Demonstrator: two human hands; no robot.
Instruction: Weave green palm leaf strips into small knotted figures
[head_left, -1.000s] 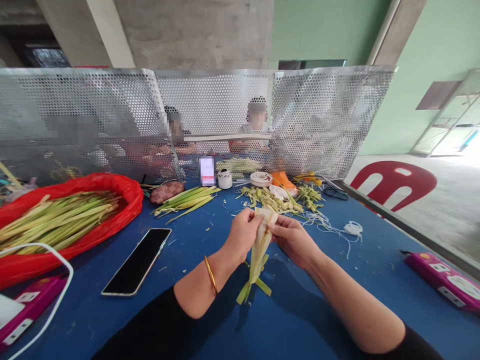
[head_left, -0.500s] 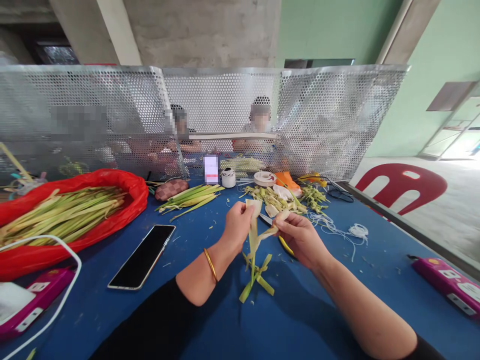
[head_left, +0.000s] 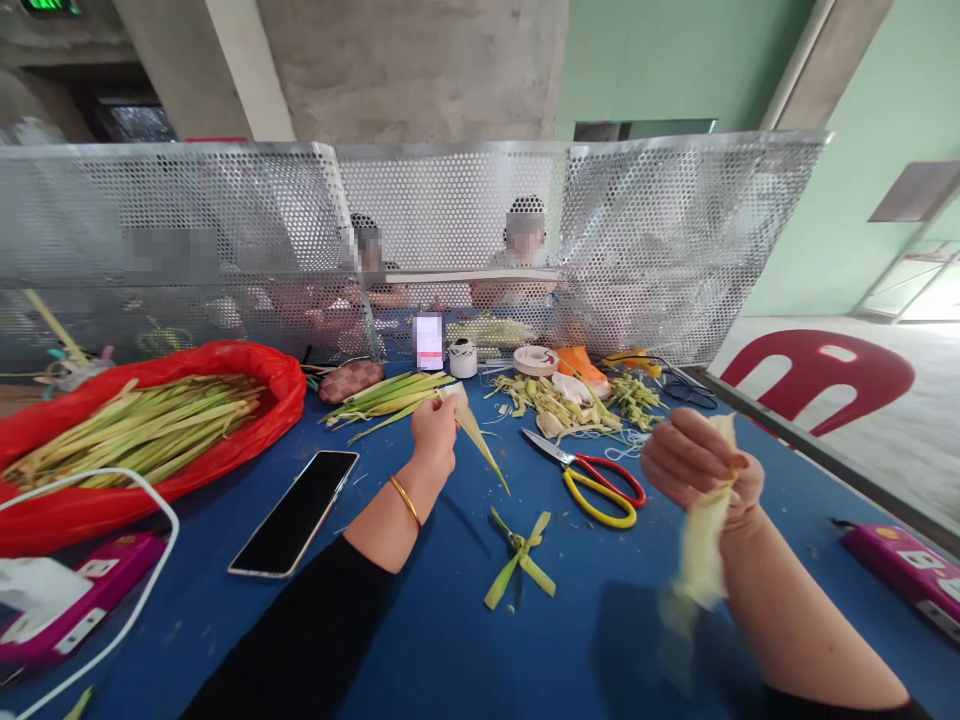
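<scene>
Leaf strip (head_left: 475,437) pinched in left hand (head_left: 435,436), fingers closed, narrow tip angled down over blue table (head_left: 420,640). Right hand (head_left: 697,465) well apart, fingers curled closed around second strip (head_left: 705,550), which hangs down, lower end blurred. Knotted leaf cross (head_left: 519,558) flat on table, between the hands, nearer the person. Scissors (head_left: 581,473) lie near right hand, one red handle, one yellow. Scrap pile (head_left: 551,405) behind. Red bag (head_left: 289,400) of leaves, far left; dark phone (head_left: 296,512) near it.
</scene>
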